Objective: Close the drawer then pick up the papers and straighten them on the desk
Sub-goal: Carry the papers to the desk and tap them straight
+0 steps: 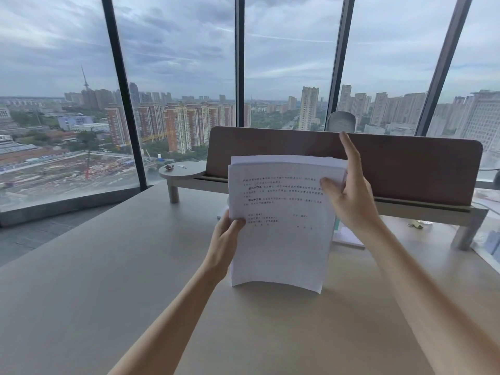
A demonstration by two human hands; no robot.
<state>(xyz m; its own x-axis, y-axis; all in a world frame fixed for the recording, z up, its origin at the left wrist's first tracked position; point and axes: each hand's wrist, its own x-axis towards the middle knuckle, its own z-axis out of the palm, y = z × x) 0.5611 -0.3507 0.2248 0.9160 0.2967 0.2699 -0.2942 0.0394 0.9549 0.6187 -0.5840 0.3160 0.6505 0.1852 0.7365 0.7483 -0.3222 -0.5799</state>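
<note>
A stack of white printed papers (281, 239) stands upright on its bottom edge on the pale wooden desk (108, 280), bowing a little at the bottom. My left hand (226, 236) grips the stack's left edge at mid height. My right hand (349, 190) is against the upper right edge, thumb on the front sheet and fingers stretched up behind the top corner. No drawer is in view.
A brown divider panel (405, 169) on a raised shelf runs across the back of the desk, with a small round side shelf (182, 170) at its left. A white and green booklet (347, 235) lies behind the papers. Tall windows lie beyond.
</note>
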